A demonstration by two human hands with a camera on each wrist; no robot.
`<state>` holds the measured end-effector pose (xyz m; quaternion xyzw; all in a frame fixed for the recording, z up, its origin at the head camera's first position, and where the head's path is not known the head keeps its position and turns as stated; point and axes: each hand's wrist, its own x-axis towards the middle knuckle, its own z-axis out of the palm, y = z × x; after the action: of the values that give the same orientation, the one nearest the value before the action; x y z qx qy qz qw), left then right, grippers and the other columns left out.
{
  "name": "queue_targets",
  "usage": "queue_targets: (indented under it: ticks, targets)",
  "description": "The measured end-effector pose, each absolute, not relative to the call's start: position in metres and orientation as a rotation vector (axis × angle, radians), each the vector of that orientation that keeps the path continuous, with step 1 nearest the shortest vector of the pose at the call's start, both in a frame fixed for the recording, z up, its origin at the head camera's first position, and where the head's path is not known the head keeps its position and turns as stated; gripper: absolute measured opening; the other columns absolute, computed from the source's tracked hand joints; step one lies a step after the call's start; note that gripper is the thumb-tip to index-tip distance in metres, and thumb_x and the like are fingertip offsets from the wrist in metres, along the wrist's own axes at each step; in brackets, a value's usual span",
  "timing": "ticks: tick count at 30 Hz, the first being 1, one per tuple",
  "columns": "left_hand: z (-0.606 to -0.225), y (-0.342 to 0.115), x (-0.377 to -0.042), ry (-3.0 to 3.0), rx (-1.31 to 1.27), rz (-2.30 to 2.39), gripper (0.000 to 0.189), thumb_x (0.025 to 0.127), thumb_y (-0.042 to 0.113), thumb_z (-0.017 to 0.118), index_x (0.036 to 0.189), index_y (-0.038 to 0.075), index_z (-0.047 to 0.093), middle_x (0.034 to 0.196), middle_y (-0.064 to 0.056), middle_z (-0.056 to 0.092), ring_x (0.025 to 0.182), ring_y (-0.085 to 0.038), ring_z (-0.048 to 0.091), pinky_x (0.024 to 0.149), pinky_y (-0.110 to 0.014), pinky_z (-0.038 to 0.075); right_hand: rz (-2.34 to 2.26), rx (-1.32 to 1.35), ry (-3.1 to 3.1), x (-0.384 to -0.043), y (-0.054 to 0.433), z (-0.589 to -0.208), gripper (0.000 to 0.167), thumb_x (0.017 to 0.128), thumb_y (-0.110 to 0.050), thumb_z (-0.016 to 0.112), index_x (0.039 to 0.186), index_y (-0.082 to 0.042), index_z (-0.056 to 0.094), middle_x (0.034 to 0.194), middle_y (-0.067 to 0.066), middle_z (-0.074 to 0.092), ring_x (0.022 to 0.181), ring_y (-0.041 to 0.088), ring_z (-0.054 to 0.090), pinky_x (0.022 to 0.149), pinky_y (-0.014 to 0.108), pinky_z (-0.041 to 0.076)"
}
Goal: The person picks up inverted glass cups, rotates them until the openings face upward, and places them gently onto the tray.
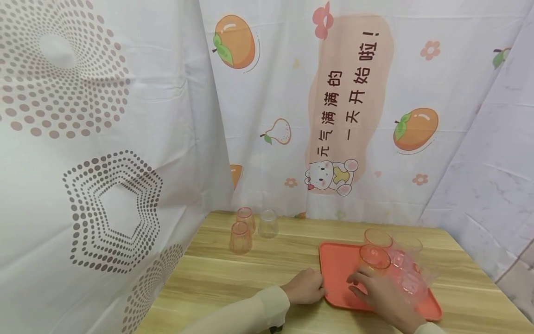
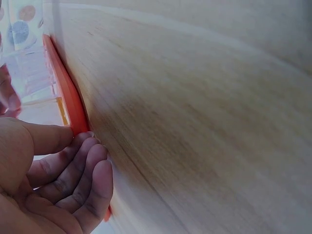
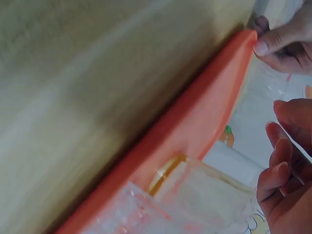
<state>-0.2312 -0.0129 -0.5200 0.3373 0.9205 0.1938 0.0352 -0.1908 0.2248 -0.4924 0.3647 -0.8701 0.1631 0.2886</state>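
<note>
Nearest the viewer, the right hand (image 1: 381, 294) hangs over the near part of the red tray (image 1: 340, 264), its fingers loosely bent, thumb apart, holding nothing. Beside it, the left hand (image 1: 306, 286) pinches the tray's left rim, thumb above and fingers curled beneath. The tray, lying on the bench (image 1: 271, 264), looks like thin, stiff plastic: probably light in itself, but made heavier, especially toward its right side, by its load. Its low raised rim offers the surest hold, ideally with 2 hands on opposite edges, since a tilt could set the glasses sliding. These glasses, at least 4, appear to stand mouth up: an amber-rimmed glass (image 1: 375, 258) near the right hand's fingers, clear glasses (image 1: 410, 284) crowded to its right, and an orange-rimmed glass (image 1: 378, 237) behind. All should be rigid, smooth and rather slippery, and fragile if truly glass; the side walls suit a gentle grip. Farther off at left, 2 pink tumblers (image 1: 240, 238) and 1 clear tumbler (image 1: 268, 224) seem inverted, before a printed curtain (image 1: 271, 69).
</note>
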Motion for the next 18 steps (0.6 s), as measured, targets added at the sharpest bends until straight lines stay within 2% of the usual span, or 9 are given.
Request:
queue_targets:
  ticks: [5, 10, 18]
  targets:
    - [-0.521, -0.013, -0.231, 2.853, 1.048, 0.572, 0.052, 0.099, 0.022, 0.068, 0.054, 0.019, 0.042, 0.046, 0.014, 0.034, 0.038, 0.002, 0.03, 0.039, -0.017, 0.029, 0.451, 1.011, -2.414, -0.187, 0.219, -0.502, 0.024, 0.074, -0.014, 0.091, 0.088, -0.021, 0.072, 0.083, -0.014, 0.059, 0.068, 0.002, 0.058, 0.054, 0.022, 0.047]
    - [-0.52, -0.013, -0.232, 2.868, 1.064, 0.552, 0.052, 0.098, 0.023, 0.07, 0.054, 0.02, 0.042, 0.047, 0.014, 0.034, 0.038, 0.003, 0.029, 0.04, -0.017, 0.029, 0.481, 1.017, -2.537, -0.181, 0.214, -0.509, 0.014, 0.083, -0.022, 0.086, 0.088, -0.025, 0.072, 0.085, -0.018, 0.06, 0.071, -0.001, 0.058, 0.057, 0.024, 0.049]
    - [-0.515, -0.015, -0.229, 2.82, 1.047, 0.59, 0.051, 0.098, 0.021, 0.069, 0.055, 0.019, 0.043, 0.045, 0.014, 0.031, 0.038, 0.002, 0.028, 0.038, -0.017, 0.025, 0.544, 1.063, -2.625, -0.178, 0.212, -0.52, 0.017, 0.081, -0.019, 0.086, 0.088, -0.027, 0.073, 0.087, -0.023, 0.056, 0.076, -0.004, 0.057, 0.06, 0.026, 0.05]
